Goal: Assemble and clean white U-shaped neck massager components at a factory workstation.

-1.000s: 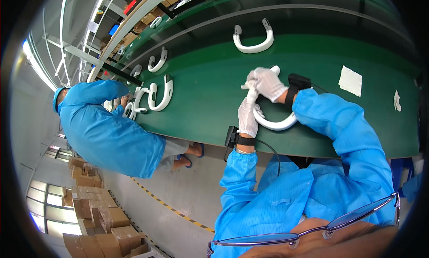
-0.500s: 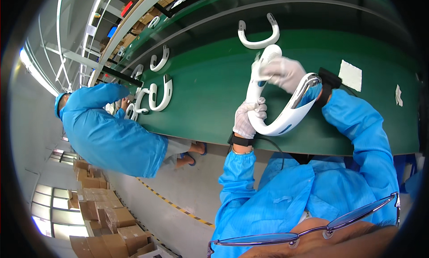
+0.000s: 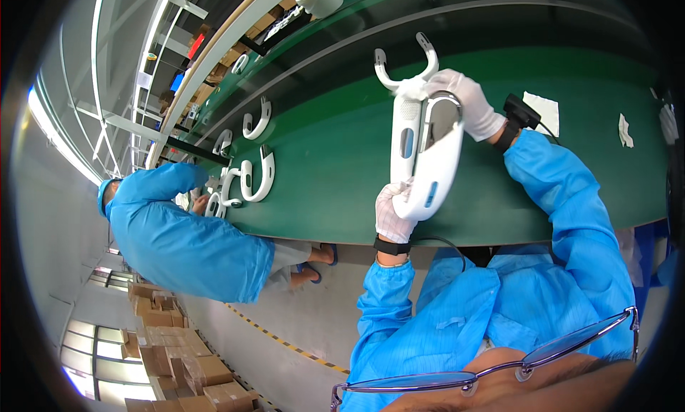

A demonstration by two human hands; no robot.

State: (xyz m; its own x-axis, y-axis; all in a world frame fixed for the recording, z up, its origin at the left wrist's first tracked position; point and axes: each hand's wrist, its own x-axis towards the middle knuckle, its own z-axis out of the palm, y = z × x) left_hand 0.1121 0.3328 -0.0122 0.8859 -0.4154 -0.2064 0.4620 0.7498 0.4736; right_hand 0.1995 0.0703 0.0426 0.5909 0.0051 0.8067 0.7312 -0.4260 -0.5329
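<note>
A worker in a blue smock [image 3: 457, 298] holds a white U-shaped device [image 3: 439, 166] over the near edge of a green worktop [image 3: 328, 176], its two ends pointing away from the body. The gloved left hand [image 3: 394, 211] has its fingers wrapped around the curved base of the device. The gloved right hand [image 3: 462, 98] bends over the tip of the device's right arm, beside a silvery panel; whether its fingers grip that tip or only rest against it is unclear, as the fingertips are partly hidden.

Work on this unit appears to be midway: it is in hand and not yet set down. Just beyond the device lies another U-shaped unit [image 3: 432, 59], untouched. Well to the device's left, more white units [image 3: 268, 175] lie near a co-worker in blue [image 3: 185, 226], who bends toward them. Nothing visible marks which of these are finished and which are waiting, so the count done and left stays unknown. To the device's right lie a white square sheet [image 3: 544, 114], partly behind the right wrist, and, farther off, a small white scrap [image 3: 625, 131].
</note>
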